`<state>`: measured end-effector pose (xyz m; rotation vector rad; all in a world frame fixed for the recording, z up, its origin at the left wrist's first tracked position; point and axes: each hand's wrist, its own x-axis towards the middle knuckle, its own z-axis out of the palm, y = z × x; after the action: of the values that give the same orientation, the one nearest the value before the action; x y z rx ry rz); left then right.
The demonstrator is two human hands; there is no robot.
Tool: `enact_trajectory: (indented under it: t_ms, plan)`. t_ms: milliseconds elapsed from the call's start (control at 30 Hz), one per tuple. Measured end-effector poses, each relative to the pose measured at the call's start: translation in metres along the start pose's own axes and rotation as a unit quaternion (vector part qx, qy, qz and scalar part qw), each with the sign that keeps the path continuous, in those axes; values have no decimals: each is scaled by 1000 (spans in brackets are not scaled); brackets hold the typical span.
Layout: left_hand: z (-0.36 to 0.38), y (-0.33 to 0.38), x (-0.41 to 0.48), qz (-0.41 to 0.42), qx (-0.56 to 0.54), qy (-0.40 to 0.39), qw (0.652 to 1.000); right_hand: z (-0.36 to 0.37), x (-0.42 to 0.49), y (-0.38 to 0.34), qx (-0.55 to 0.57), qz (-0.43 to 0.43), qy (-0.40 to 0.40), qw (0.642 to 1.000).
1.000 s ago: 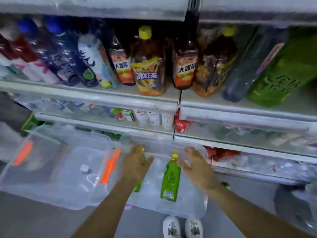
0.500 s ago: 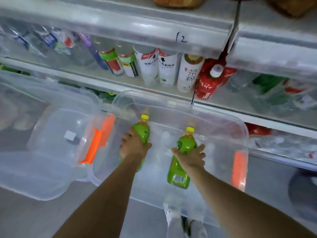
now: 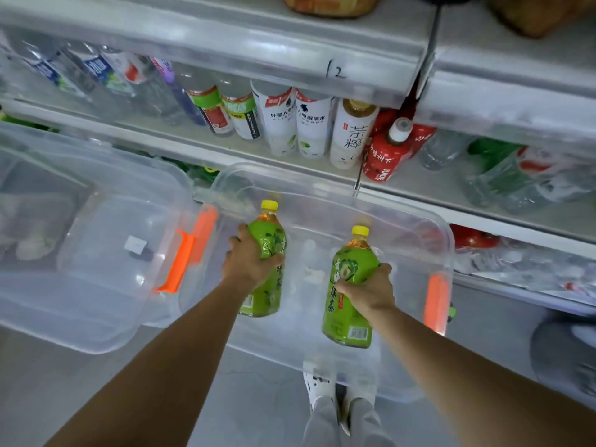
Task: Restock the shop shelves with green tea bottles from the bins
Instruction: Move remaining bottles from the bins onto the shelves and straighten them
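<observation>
Your left hand (image 3: 248,264) grips one green tea bottle (image 3: 266,253), your right hand (image 3: 371,291) grips the other bottle (image 3: 350,295). Both bottles sit over the clear bin (image 3: 419,221), below the drinks shelf (image 3: 225,156). Hands apart.

Left hand (image 3: 248,262) partly hides the left tea bottle (image 3: 271,235); top-shelf bottles (image 3: 332,4) cut off above.

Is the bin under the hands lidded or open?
Open: the clear bin has no lid; the left hand and right hand grip the left bottle and right bottle within it.
</observation>
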<state>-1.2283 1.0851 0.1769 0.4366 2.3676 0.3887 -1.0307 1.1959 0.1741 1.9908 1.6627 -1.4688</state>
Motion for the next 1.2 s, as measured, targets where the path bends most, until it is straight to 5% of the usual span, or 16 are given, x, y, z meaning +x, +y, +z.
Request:
enact_trajectory:
  t_ms: [300,500,867,1200]
  plan:
    - [-84,59,-104,75,-333,-73,937,-116,-93,-38,164,-102,-132,972]
    - [-156,115,-175,151,-374,-141,904,-179,-165,-78,275,-164,-223,921]
    - [-226,224,-294,282,-414,-89,861,-290,-277,-123,388,-308,-99,863]
    - [-260,352,-384,441,-446,-93,773,-448,-364,-146,405,-491,-41,770]
